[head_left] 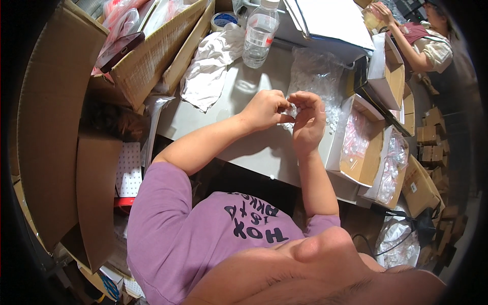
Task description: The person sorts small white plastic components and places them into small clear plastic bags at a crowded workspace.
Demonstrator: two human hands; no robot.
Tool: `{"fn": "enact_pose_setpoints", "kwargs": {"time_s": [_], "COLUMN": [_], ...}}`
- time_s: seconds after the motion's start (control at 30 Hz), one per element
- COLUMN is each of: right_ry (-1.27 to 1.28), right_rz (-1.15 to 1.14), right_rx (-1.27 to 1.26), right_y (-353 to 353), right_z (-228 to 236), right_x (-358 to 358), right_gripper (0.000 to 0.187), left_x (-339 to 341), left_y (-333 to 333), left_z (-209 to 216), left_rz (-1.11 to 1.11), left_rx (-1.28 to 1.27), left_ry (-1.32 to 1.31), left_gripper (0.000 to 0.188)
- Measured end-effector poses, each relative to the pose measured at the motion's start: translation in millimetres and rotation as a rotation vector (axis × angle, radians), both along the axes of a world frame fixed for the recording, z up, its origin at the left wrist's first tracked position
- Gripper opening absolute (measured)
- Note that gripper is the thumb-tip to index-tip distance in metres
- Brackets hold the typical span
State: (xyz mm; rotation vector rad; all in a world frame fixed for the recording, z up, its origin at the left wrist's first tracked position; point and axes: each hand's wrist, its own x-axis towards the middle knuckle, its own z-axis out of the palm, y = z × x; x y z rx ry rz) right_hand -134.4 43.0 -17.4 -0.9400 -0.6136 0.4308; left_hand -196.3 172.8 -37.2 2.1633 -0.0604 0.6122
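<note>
Above the table (229,134), my two hands meet. My left hand (265,109) is closed in a pinch, fingertips turned toward the right palm. What sits between those fingertips is too small to make out. My right hand (310,122) is cupped, its fingers curled over several small white pieces (293,110). Just beyond the hands lies a clear plastic bag (315,71), with more small white pieces (333,121) by its near right side. A single white bit (272,177) rests at the table's near edge.
A water bottle (261,35) stands behind a white cloth (208,66). Open boxes of small bags (356,137) line the right; large cartons (56,122) rise at left. Papers (330,23) and a tape roll (223,20) lie at the back. Another person (427,46) works at far right.
</note>
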Motion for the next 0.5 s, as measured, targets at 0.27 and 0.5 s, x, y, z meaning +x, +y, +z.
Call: {"fn": "enact_pose_setpoints", "kwargs": {"time_s": [0.27,0.5], "right_ry": [-0.204,-0.452], "right_rz": [0.089,-0.125], "right_rx": [-0.061,-0.053], "right_y": [-2.0,-39.3], "right_z": [5.3,27.6], "right_x": [3.8,8.6], "right_gripper": [0.067,0.060], "left_x": [2.4,9.3], "left_y": [1.7,8.1], "left_z": [0.5,1.7], "left_rz": [-0.007,0.026], "left_rx": [-0.044,-0.028], "left_ry": [-0.005,0.001], "left_gripper": [0.023,0.029]}}
